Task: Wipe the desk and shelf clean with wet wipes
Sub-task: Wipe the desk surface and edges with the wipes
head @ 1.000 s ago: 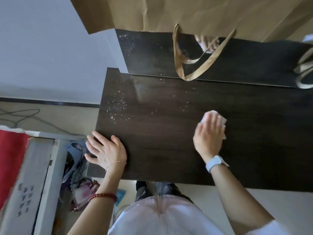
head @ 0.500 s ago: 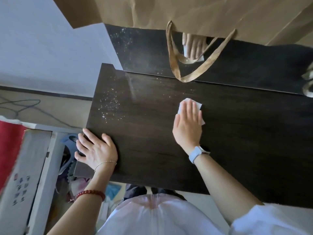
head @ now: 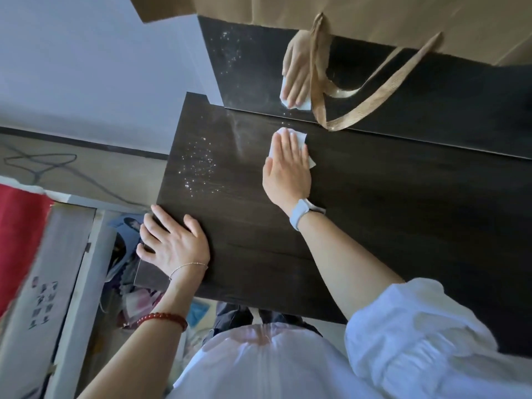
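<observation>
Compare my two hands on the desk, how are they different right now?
The right hand presses a white wipe flat near the back of the desk; the left hand holds nothing and rests on the desk's front left corner. The right wrist wears a pale watch; the left wears a thin chain and a red bead bracelet. Both hands lie palm down with fingers straight.

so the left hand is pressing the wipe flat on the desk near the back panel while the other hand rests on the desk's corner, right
Not quite: the head view shows the right hand, the one with the watch, pressing the wipe flat on the desk near the back panel. The left hand is the one resting on the desk's corner.
</observation>
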A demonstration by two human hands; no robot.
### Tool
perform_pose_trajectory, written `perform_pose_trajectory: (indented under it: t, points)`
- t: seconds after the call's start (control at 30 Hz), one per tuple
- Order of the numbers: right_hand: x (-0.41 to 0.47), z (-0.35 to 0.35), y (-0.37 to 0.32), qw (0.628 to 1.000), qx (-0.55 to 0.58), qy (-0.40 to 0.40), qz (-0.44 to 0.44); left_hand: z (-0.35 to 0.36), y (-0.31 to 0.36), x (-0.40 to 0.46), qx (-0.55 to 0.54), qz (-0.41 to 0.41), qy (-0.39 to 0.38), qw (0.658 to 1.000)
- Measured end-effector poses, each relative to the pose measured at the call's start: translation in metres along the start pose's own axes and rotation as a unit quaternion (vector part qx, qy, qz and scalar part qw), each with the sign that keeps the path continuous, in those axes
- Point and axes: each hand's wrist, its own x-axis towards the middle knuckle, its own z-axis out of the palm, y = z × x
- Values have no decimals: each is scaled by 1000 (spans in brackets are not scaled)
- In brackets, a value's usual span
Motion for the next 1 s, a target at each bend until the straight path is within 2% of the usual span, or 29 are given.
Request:
perform_pose_trajectory:
  t: [0.07, 0.2, 0.27, 0.33, 0.4, 0.47, 0.53, 0.6, 0.67, 0.73, 0.83, 0.9, 1.0]
  points:
    - [-11, -7, 23, 1000, -15, 5, 5, -2, 0, -1, -1, 2, -2, 1000]
    - [-27, -22, 74, 981, -36, 46, 186, -6, 3, -1, -10, -1, -19, 1000]
    - [-20, -22, 65, 974, -27, 58, 218, -8, 1, 0, -8, -3, -32, 999]
    - [-17, -12, 31, 991, -30, 37, 127, -11, -2, 2, -2, 3, -44, 999]
    - [-33, 9, -17, 999, -31, -16, -33, -14, -5, 3, 4, 17, -57, 998]
    - [-61, 25, -57, 983, -27, -76, -164, -17, -9, 9, 5, 26, -75, 997]
    - [-66, 23, -60, 969, -22, -101, -222, -20, -14, 17, 4, 39, -88, 995]
    - [-49, 13, -38, 979, -47, -60, -187, -23, -23, 27, -1, 56, -107, 993]
    - [-26, 2, -9, 996, -69, -7, -53, -24, -32, 37, -16, 79, -140, 987]
    - [-6, -6, 6, 995, -52, 6, 88, -25, -39, 44, -46, 100, -175, 978]
    - [21, -3, -12, 981, -11, 24, 194, -28, -46, 51, -86, 115, -208, 967]
    - [34, 4, -36, 976, 8, 39, 214, -30, -48, 51, -99, 128, -220, 962]
    - [35, 24, -82, 994, -3, 20, 105, -30, -53, 56, -119, 137, -238, 954]
